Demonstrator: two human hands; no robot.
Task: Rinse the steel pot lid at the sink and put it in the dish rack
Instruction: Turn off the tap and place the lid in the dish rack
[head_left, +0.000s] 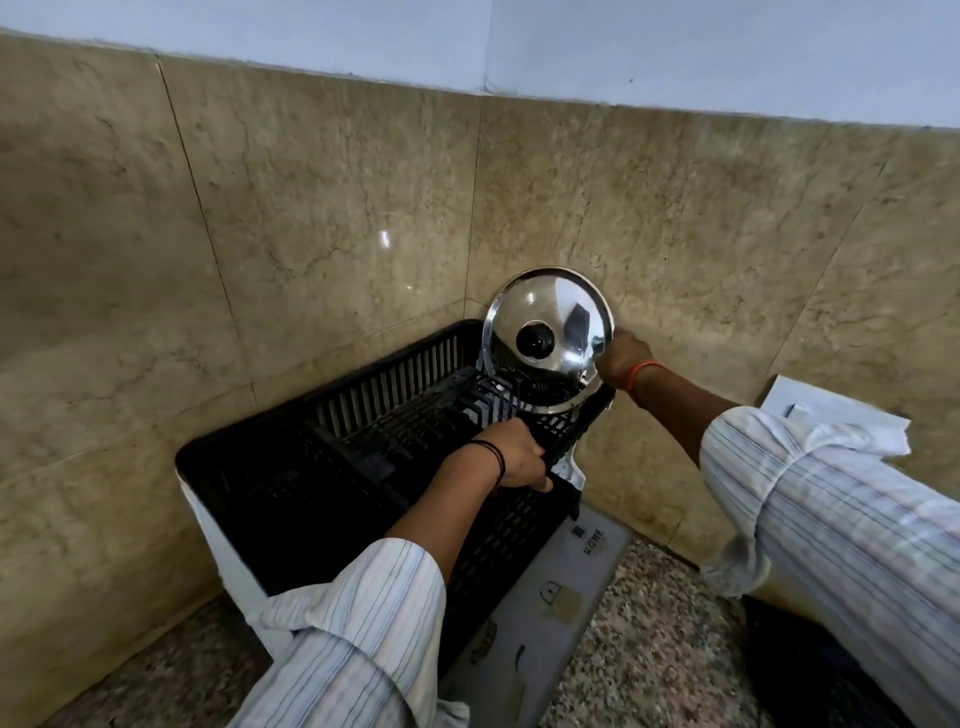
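A shiny steel pot lid with a black knob stands on edge at the far right end of the black plastic dish rack, its lower rim down among the rack's slots. My right hand grips the lid's right rim. My left hand is closed on the rack's near wall, just below and in front of the lid. The sink is not in view.
The rack stands on a white tray in a corner of beige marble wall tiles. A grey mat lies on the speckled granite counter beside it. A white box sits against the wall at right.
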